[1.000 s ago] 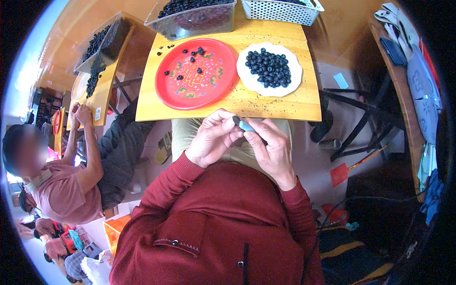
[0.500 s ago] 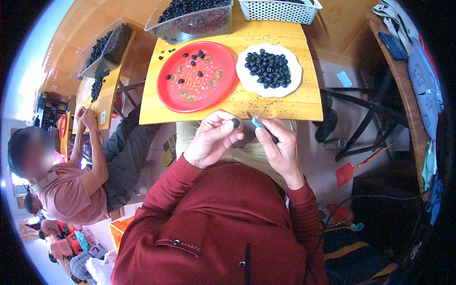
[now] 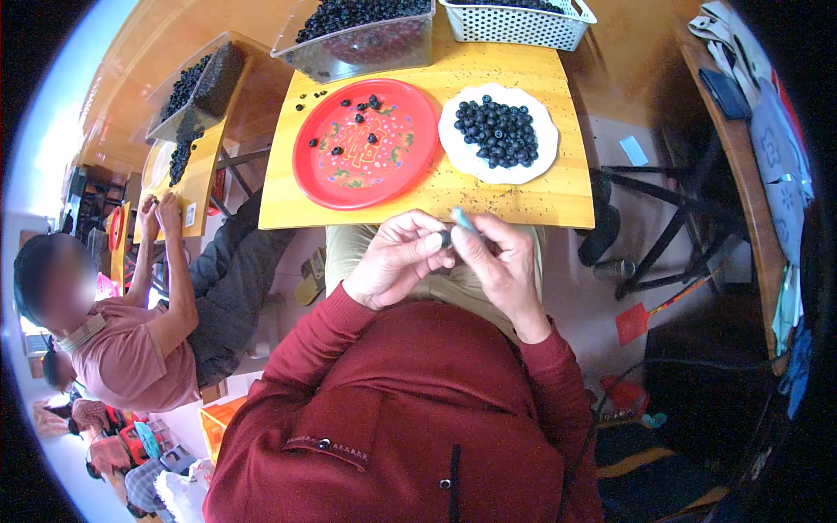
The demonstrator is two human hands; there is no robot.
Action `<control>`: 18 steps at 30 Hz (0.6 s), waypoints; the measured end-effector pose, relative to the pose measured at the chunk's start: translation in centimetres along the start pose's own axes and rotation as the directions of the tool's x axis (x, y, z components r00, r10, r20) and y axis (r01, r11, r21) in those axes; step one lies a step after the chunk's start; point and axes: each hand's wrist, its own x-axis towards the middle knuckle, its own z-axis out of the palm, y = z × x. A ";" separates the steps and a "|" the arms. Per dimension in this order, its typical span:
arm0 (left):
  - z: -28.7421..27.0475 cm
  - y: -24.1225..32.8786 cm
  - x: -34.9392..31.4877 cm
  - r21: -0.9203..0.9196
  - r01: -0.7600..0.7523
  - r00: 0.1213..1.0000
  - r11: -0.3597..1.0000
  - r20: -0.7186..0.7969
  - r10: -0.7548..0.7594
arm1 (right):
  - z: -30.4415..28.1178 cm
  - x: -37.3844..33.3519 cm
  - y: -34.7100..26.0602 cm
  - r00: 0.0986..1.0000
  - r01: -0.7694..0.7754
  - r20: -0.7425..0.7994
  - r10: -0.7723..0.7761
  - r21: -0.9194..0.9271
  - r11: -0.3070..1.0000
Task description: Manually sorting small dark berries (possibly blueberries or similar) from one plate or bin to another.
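Observation:
My left hand (image 3: 392,263) pinches a dark blueberry (image 3: 445,238) between thumb and fingertips, just off the table's near edge and above my lap. My right hand (image 3: 504,266) is closed on a small knife with a light blue handle (image 3: 461,219); its blade is hidden by the fingers. Right thumb and fingers meet the left fingertips at the berry. Beyond them, a red patterned plate (image 3: 318,181) carries several loose blueberries. To its right, a white scalloped plate (image 3: 547,162) bears a heap of blueberries (image 3: 497,131).
At the far side of the wooden table (image 3: 418,214) stand a clear bin (image 3: 366,63) and a white perforated basket (image 3: 523,26), both with berries. Small dark crumbs dot the tabletop. Another person (image 3: 131,349) works at a table on the left. A red fly swatter (image 3: 633,324) lies at right.
My right hand has moved left to the berry, and the knife's handle has tipped more upright. The left hand still pinches the berry. The view has shifted slightly.

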 end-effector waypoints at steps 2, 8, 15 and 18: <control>-1.1 0.2 -0.2 0.107 0.025 0.998 0.994 0.062 -0.032 | -0.4 0.4 0.1 0.994 -0.090 -0.059 0.088 -0.029 0.996; -1.0 3.1 0.1 0.595 -0.065 0.958 0.801 -0.187 0.216 | -1.2 0.2 1.8 0.987 -0.100 -0.133 0.089 -0.077 0.992; -7.7 9.9 4.0 0.996 0.078 0.776 -0.033 -0.040 0.629 | -1.7 -0.2 3.1 0.981 -0.058 -0.191 0.032 -0.133 0.989; -8.1 10.3 5.0 0.988 0.133 0.748 -0.081 -0.047 0.661 | -1.8 -0.7 2.7 0.979 -0.084 -0.199 0.048 -0.177 0.980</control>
